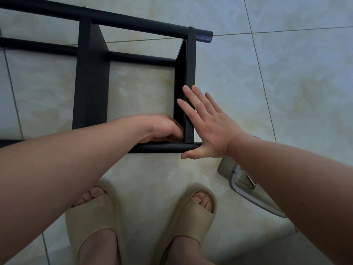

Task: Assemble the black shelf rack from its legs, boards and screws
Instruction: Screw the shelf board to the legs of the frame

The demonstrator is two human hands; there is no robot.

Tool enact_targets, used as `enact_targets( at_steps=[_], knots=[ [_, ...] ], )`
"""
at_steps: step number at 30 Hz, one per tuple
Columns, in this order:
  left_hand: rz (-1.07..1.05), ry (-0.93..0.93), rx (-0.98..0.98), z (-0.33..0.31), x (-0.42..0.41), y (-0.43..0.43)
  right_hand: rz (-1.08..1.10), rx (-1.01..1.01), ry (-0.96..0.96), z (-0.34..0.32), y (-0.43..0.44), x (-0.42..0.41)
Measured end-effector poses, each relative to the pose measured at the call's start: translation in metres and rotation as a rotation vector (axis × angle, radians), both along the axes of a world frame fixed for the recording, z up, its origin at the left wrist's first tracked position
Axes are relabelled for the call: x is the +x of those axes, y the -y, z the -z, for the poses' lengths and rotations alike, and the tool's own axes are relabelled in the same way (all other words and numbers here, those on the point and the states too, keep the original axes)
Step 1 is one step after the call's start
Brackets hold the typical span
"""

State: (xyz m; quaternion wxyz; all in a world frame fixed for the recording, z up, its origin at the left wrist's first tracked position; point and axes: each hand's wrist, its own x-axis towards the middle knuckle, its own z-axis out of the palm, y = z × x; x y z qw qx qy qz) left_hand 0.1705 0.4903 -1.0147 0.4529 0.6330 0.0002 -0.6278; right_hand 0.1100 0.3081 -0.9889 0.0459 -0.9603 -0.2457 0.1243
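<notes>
The rack lies on its side on the tiled floor. The step in hand looks to be fixing the right end board to the near leg.

The right hand lies flat against the outer face of that board. Its grip is spread, with the fingers straight and the thumb reaching along the near side of the leg. The left hand is curled into the inner corner where board meets leg. Its fingertips are hidden, so I cannot tell whether its grip pinches a screw or merely braces the joint.

To do this well, I judge the flat hand should hold the board square and tight to the leg while the other lines up hole with hole. A skewed board would likely cross-thread the screw.

The far leg shows 2 screw heads. The joint sits between the 2 hands, just right of the left grip and against the right palm. A tray of small metal parts lies near right, partly under the forearm.
</notes>
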Motion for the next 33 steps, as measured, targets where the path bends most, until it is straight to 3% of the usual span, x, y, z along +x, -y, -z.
enact_targets(
  at_steps=[18, 33],
  knots=[
    [-0.030, -0.105, -0.033, 0.000, 0.002, 0.000, 0.001, -0.008, -0.007, -0.002, -0.001, 0.000],
    [-0.025, -0.058, -0.043, -0.005, 0.006, 0.006, 0.001, -0.002, -0.007, -0.001, 0.000, 0.000]
  ],
)
